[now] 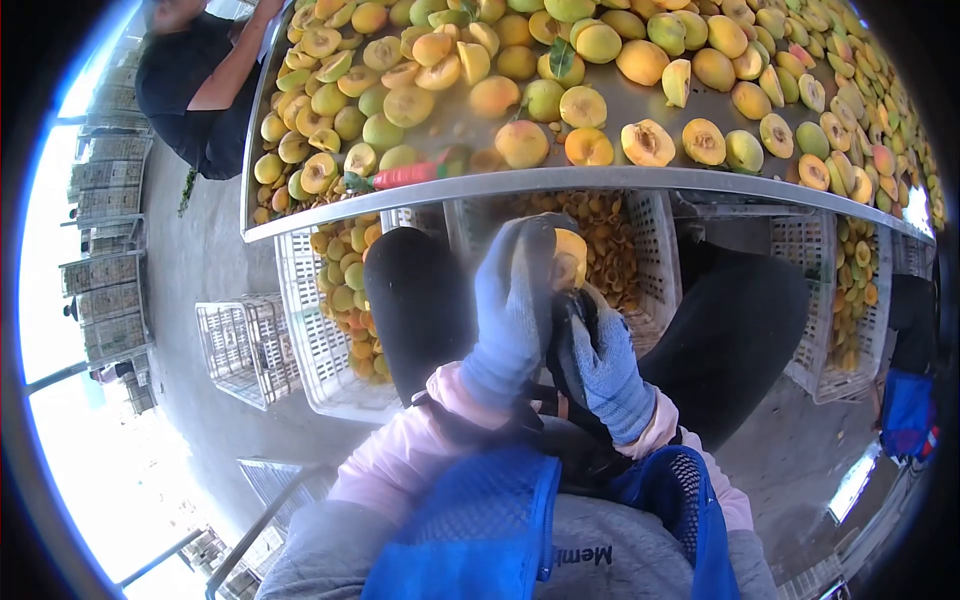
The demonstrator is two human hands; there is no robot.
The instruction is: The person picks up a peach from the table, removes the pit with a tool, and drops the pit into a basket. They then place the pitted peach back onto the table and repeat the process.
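My left fingers [520,270] wrap a peach [570,258], pinching it just above my lap; my right fingers [600,340] close on a dark tool just below it. Behind, under the counter [560,181], white crates [320,340] hold halved peaches.

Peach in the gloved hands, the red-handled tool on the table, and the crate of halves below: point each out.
peach [571,258], head view, its yellow top.
red-handled tool [405,175], head view, mid-handle.
crate of halves [655,250], head view, its white right wall.
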